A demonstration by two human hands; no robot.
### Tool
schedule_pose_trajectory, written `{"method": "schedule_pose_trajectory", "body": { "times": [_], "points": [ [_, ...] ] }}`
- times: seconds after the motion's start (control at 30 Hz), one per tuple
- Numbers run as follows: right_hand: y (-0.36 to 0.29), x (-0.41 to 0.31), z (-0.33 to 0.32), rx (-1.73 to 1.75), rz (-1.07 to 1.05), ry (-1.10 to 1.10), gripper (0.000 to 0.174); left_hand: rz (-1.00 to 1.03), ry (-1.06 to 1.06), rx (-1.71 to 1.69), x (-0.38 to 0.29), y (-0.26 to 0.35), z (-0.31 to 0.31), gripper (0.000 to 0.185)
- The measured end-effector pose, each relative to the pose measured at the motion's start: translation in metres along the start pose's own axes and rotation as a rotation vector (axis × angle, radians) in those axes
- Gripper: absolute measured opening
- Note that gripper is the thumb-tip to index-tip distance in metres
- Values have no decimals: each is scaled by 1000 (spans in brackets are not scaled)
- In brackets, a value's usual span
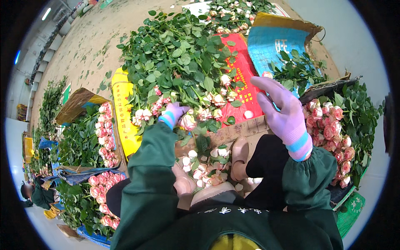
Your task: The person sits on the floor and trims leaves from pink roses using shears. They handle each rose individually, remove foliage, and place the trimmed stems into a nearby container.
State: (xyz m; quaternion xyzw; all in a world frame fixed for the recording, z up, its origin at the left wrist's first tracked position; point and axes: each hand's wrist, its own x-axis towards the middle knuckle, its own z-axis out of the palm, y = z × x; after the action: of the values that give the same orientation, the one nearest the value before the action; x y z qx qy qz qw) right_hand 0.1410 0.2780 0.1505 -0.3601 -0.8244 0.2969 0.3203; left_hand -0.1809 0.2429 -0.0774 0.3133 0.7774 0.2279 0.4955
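My left hand point(175, 114), in a purple knit glove with a striped cuff, is at the front of a big heap of cut roses point(184, 53). Its fingers are bent beside a pink-and-white rose bloom point(188, 122); whether they grip it or its stem is hidden. My right hand point(282, 109), gloved alike, is raised over the right side with fingers apart and nothing in it. Under the heap lie a red printed sheet point(240, 68) and a yellow printed sheet point(122, 106), behind a wooden board edge point(240, 128).
Fallen petals point(203, 172) cover the floor between my shoes. Stacked roses stand at my left point(106, 134) and right point(331, 125). A blue printed sack sheet point(275, 43) curls up at the back right. Another person point(40, 193) is at the far left.
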Motion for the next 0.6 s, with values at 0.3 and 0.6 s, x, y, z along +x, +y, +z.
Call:
{"method": "schedule_pose_trajectory", "body": {
  "times": [0.3, 0.6],
  "points": [
    [-5, -6, 19, -5, -15, 9, 28, 1186, -449, -626, -158, 52, -31, 41],
    [-10, -3, 51, -73, -9, -83, 28, 541, -825, -1237, -179, 62, -34, 30]
  ]
}}
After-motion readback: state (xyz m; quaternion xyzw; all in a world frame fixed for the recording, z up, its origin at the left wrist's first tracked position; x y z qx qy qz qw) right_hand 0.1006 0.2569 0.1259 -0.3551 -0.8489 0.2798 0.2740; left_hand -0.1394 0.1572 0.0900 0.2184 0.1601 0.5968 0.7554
